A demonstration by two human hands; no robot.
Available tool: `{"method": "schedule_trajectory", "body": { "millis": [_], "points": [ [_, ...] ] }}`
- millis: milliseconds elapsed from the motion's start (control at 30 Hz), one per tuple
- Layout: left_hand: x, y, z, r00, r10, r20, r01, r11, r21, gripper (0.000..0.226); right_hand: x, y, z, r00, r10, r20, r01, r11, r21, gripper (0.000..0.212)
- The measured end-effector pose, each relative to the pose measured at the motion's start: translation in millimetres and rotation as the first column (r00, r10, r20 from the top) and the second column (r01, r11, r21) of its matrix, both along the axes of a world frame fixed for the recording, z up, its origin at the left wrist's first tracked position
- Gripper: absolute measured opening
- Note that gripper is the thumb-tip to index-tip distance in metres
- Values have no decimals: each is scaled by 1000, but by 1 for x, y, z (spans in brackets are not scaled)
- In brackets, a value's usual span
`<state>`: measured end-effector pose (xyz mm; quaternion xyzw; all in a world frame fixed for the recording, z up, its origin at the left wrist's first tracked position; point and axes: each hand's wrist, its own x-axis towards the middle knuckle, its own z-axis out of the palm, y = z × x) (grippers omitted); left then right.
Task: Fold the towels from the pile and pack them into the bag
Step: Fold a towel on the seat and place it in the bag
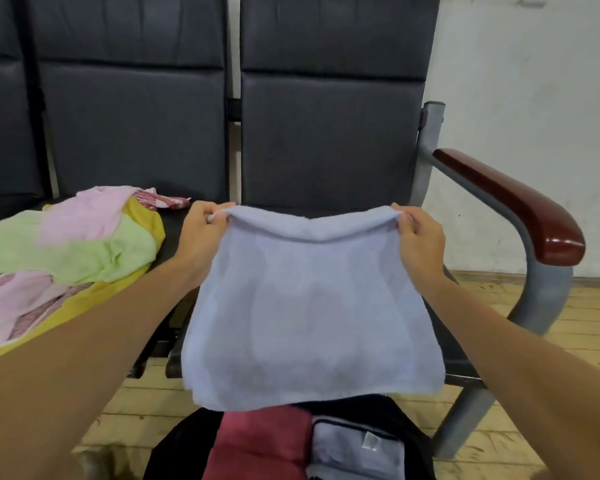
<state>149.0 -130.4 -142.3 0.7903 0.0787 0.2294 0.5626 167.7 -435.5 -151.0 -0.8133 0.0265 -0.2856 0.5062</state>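
Over the front edge of a dark padded bench (326,133), a light blue towel (302,306) hangs spread between the person's two hands. The left hand (201,230) pinches the towel's upper left corner, with thumb and curled fingers closed on the cloth. The right hand (420,237) grips the upper right corner in the same way. Both forearms reach forward from the lower corners of the view. The towel's top edge sags a little between the hands and is turned over on itself along a soft fold, and the rest drops flat towards the camera. Its lower edge lies just above the open mouth of a black bag (181,445) that stands on the floor at the bottom of the view; whether the cloth touches the bag cannot be told. Inside the bag a folded dark red towel (260,441) sits on the left. A folded pale blue towel (354,448) with a small white label (370,441) sits just beside it on the right. On the neighbouring seat to the left is the pile of loose towels (84,244). A pink one (80,216) lies on top of a green one (66,251), a yellow one (142,216) shows beneath them, and a red-and-white striped one (160,199) pokes out at the back. The left forearm crosses in front of the pile's near edge. To the right, the bench ends in a grey metal frame that carries a glossy reddish-brown armrest (510,202). Beyond it are a pale wall (534,81) and a wooden plank floor (586,323).
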Motion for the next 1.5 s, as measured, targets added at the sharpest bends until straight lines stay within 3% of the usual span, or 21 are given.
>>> {"method": "schedule_trajectory", "body": {
  "millis": [67,167,233,300,367,467,600,700,833,967,1133,1333,1500],
  "points": [
    [2,-3,-1,1000,-7,16,8,1000,-30,10,4,-1,-2,1000,-19,15,19,999,31,28],
    [-5,0,-10,999,-53,0,53,998,-20,6,-2,-8,-9,998,-22,-53,14,988,-155,25],
    [-18,4,-18,994,-101,-48,104,993,60,6,-10,-15,-13,989,21,-144,-58,966,-253,21],
    [-33,7,-23,986,-135,-93,149,974,168,6,-24,-20,-11,962,98,-254,-156,963,-218,18],
    [-47,12,-25,974,-175,-143,207,943,259,6,-36,-23,-8,940,118,-320,-219,929,-300,16],
    [-60,23,-25,912,-251,-325,365,858,362,9,-53,-26,-7,873,155,-462,-362,842,-401,14],
    [-71,35,-37,725,-361,-586,644,656,393,37,-66,-26,-14,777,116,-619,-544,619,-566,25],
    [-66,33,-53,689,-339,-640,698,549,461,53,-65,-22,-23,754,75,-652,-570,569,-593,39],
    [-44,31,-67,748,-321,-580,637,590,495,50,-47,-20,-39,796,68,-601,-504,624,-597,40],
    [-25,32,-82,862,-300,-408,492,685,538,42,-28,-18,-55,841,70,-537,-424,703,-572,35],
    [-16,27,-85,930,-244,-276,362,737,571,34,-20,-12,-56,914,43,-403,-294,756,-585,34],
    [-33,19,-53,964,-221,-148,256,920,296,32,-37,-21,-33,981,20,-195,-119,851,-511,29],
    [-60,27,-29,966,-219,-138,225,974,27,25,-71,-38,-18,985,15,-170,-104,843,-528,27]
  ]
}}
